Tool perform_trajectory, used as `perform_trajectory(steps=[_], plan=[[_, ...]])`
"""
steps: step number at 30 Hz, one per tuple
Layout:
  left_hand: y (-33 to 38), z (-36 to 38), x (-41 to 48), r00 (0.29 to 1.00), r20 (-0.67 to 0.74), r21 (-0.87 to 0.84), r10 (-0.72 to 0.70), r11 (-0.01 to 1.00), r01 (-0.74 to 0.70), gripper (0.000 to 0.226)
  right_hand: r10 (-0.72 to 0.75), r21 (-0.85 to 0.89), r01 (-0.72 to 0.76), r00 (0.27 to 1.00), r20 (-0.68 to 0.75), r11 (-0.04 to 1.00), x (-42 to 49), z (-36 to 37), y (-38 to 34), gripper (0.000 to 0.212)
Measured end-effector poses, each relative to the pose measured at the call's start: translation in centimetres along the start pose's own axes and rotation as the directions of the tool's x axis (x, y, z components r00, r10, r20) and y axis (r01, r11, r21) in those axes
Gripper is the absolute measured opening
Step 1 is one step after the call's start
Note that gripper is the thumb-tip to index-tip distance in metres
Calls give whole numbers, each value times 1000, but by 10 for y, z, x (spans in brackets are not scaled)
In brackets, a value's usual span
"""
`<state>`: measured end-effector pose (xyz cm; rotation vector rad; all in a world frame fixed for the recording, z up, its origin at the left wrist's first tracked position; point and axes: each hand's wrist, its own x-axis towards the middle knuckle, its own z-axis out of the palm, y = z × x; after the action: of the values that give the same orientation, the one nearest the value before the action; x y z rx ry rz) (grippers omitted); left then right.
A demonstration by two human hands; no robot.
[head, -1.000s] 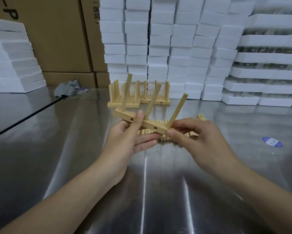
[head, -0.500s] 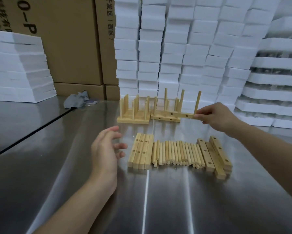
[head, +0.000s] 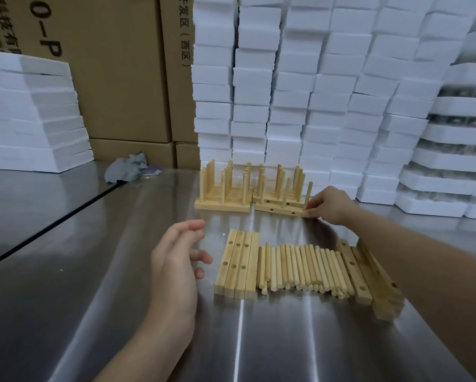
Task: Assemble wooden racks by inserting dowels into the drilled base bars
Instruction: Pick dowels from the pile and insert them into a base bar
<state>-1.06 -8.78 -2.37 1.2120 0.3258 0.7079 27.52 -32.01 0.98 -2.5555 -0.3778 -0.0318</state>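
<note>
On the steel desk [head: 93,271], the row of loose dowels [head: 303,267] serves as the marker. Beyond it, at the far side, stand the finished racks [head: 223,191], their pegs upright. Just right of them, and also beyond the dowels, the right hand [head: 327,205] pinches the end of a doweled bar [head: 280,209] that lies on the desk against the finished group. The left hand [head: 176,260] hovers left of the dowels with its fingers loosely spread, holding nothing. Touching the dowels' left end lie four drilled base bars [head: 238,264], and more bars [head: 369,274] are stacked at their right end. Judging by this stock, a few racks are done and many dowels and bars remain to be joined.
</note>
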Motion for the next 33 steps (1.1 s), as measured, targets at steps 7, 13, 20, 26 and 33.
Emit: perform_trajectory(steps=[7, 13, 20, 26, 33], plan=[[1, 1, -3, 999, 33, 8, 4, 1000, -4, 18, 28, -10, -29, 998, -57, 1000, 7, 7, -3, 17], [1, 2, -4, 997, 73, 34, -6, 999, 3, 26, 50, -25, -53, 995, -88, 998, 10, 11, -8, 17], [4, 3, -7, 996, 94, 49, 4, 999, -9, 24, 63, -36, -69, 987, -145, 997, 12, 17, -13, 27], [4, 2, -5, 995, 103, 76, 3, 997, -11, 21, 47, -16, -49, 991, -126, 999, -3, 5, -14, 30], [2, 1, -5, 994, 104, 188, 18, 981, -38, 17, 86, 146, -49, 963, -256, 988, -104, -45, 18, 22]])
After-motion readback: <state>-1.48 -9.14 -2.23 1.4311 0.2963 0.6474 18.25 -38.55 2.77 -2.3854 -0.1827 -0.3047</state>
